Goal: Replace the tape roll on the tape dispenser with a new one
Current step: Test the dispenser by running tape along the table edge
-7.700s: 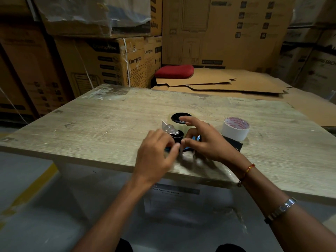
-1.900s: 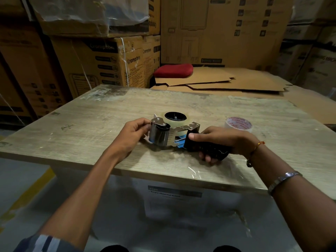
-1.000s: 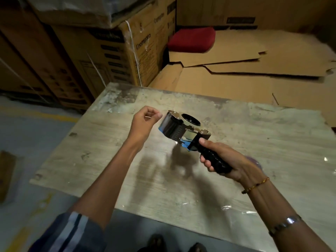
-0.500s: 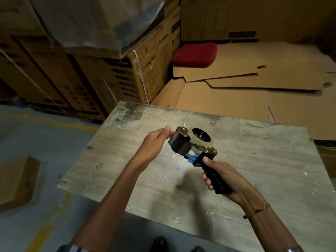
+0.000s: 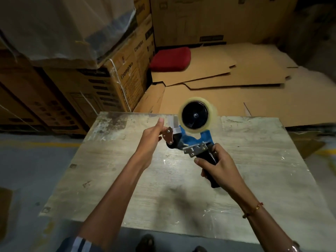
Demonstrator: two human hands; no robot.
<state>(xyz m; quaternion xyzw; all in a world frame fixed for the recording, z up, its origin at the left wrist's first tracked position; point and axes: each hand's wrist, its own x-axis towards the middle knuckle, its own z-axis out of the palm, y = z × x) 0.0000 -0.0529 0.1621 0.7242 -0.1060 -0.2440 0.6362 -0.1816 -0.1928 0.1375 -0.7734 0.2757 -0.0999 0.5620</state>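
Observation:
I hold the blue tape dispenser (image 5: pixel 196 140) up above the wooden table (image 5: pixel 254 160). My right hand (image 5: pixel 218 164) is wrapped around its black handle. A clear tape roll (image 5: pixel 197 115) with a black hub sits on the dispenser's spool, facing me. My left hand (image 5: pixel 152 137) pinches the loose tape end (image 5: pixel 173 125) at the metal front plate, next to the roller. The white tape roll seen earlier is out of view.
Stacked cardboard boxes (image 5: pixel 109 79) stand to the left and behind the table. Flattened cardboard sheets (image 5: pixel 227 79) and a red cushion (image 5: pixel 170 59) lie beyond the far edge. Grey floor with a yellow line is on the left.
The dispenser has been turned so the roll's side faces me and lifted higher. My left hand has drawn a short strip of tape out at the front.

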